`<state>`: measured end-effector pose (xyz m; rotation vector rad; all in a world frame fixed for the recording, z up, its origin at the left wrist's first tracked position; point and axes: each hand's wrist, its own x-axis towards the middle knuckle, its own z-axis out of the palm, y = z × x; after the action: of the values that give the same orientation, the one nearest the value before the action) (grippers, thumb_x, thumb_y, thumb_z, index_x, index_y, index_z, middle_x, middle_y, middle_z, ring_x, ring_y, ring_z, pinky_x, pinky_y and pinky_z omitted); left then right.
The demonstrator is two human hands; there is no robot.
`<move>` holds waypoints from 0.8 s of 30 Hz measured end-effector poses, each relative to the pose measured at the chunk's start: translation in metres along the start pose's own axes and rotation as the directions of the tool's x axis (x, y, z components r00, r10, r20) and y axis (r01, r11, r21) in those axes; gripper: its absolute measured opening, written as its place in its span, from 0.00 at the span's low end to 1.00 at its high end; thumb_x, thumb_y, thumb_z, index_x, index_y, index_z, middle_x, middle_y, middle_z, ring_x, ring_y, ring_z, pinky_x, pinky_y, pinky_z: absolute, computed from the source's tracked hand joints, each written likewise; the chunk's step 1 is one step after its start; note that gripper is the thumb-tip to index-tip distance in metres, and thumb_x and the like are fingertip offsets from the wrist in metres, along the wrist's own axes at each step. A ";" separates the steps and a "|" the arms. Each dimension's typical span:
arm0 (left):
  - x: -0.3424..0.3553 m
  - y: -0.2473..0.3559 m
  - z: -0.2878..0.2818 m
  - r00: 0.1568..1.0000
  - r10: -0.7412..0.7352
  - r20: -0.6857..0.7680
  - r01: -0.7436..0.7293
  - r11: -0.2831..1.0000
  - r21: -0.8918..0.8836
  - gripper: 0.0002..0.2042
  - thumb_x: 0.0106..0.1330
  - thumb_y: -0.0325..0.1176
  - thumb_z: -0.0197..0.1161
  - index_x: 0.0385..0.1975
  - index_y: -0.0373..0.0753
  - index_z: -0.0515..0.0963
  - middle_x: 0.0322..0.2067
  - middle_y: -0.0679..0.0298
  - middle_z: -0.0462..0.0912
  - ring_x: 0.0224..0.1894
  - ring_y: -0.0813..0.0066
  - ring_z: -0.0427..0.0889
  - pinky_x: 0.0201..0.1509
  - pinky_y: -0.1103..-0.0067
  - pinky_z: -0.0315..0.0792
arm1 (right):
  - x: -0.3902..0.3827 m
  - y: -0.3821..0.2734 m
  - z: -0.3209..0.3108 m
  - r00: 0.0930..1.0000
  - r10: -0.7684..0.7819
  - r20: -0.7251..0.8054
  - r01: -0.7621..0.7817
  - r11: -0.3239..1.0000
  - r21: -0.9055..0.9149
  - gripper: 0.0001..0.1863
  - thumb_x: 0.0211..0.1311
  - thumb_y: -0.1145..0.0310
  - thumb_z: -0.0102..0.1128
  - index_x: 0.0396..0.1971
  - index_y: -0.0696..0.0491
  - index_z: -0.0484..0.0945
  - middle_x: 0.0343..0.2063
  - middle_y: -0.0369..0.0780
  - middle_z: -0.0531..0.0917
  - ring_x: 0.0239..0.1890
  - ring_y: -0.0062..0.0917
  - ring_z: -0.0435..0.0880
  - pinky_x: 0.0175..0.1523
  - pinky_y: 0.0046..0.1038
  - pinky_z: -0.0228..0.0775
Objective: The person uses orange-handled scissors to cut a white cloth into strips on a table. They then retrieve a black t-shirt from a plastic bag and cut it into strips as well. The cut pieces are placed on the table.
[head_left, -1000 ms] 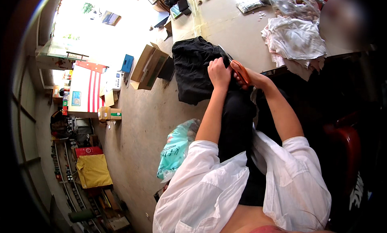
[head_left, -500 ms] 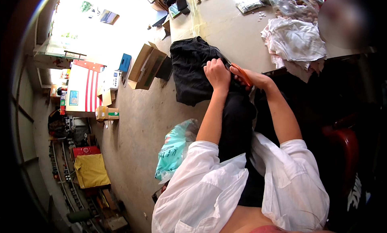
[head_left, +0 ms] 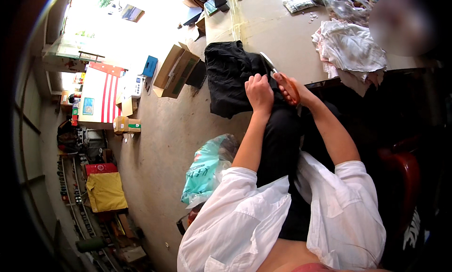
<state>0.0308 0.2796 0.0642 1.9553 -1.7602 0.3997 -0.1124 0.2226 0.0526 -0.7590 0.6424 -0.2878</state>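
Note:
A piece of black cloth (head_left: pixel 228 81) hangs over the table's near-left corner and reaches back toward my lap. My left hand (head_left: pixel 259 93) is closed in a fist on the cloth's right part, and its fingertips are mostly out of sight. Just to the right, my right hand (head_left: pixel 288 87) grips a pair of scissors (head_left: pixel 294 94) by the orange handles. Their silvery blades point up and left beside the cloth's right edge, over the table. The blades look close together, and no cloth shows between them.
On the table (head_left: pixel 263 32) a pile of white and pinkish rags (head_left: pixel 351 46) lies at the right, with clear plastic bags (head_left: pixel 346 6) behind. A turquoise plastic bag (head_left: pixel 205 171) stands on the floor by my left arm. An open cardboard box (head_left: pixel 175 70) is left of the cloth.
The scissors have come up off the cloth, and their blades now show beside it. My left hand keeps its hold on the cloth. The whole view has shifted slightly.

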 end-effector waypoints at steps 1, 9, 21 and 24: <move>-0.002 -0.001 0.001 1.000 -0.015 -0.019 0.015 1.000 -0.008 0.03 0.52 0.27 0.58 0.24 0.38 0.77 0.25 0.62 0.73 0.35 0.63 0.73 0.39 0.70 0.65 | -0.001 0.002 -0.001 0.995 -0.101 -0.028 0.100 0.994 -0.033 0.28 0.57 0.34 0.51 0.23 0.47 0.66 0.14 0.28 0.66 0.10 0.11 0.63 0.14 0.14 0.54; -0.004 -0.012 0.000 0.965 -0.160 -0.208 0.073 0.925 -0.373 0.10 0.54 0.28 0.60 0.36 0.35 0.77 0.31 0.56 0.75 0.36 0.62 0.74 0.44 0.70 0.68 | -0.011 -0.008 0.001 0.985 -0.169 -0.045 0.161 0.977 -0.141 0.26 0.56 0.38 0.57 0.26 0.49 0.67 0.15 0.29 0.68 0.10 0.11 0.64 0.15 0.14 0.56; 0.063 -0.088 0.040 0.747 -0.428 0.508 0.625 0.192 -0.757 0.10 0.58 0.30 0.66 0.37 0.35 0.79 0.28 0.70 0.79 0.26 0.85 0.72 0.30 0.87 0.67 | 0.004 -0.004 -0.010 0.991 -0.129 0.041 0.129 0.992 0.013 0.25 0.62 0.41 0.50 0.25 0.50 0.66 0.14 0.31 0.68 0.11 0.13 0.65 0.15 0.15 0.58; 0.071 -0.096 0.035 0.813 -0.403 0.421 0.526 0.199 -0.827 0.06 0.61 0.28 0.62 0.35 0.34 0.78 0.28 0.71 0.79 0.28 0.85 0.74 0.35 0.87 0.69 | 0.013 -0.007 -0.016 0.998 -0.052 0.033 0.054 0.995 -0.081 0.26 0.62 0.39 0.48 0.26 0.51 0.67 0.15 0.32 0.69 0.12 0.15 0.66 0.16 0.17 0.60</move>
<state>0.1317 0.2070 0.0568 1.4436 -0.8749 -0.8294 -0.1124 0.2031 0.0432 -0.8584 0.6084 -0.2992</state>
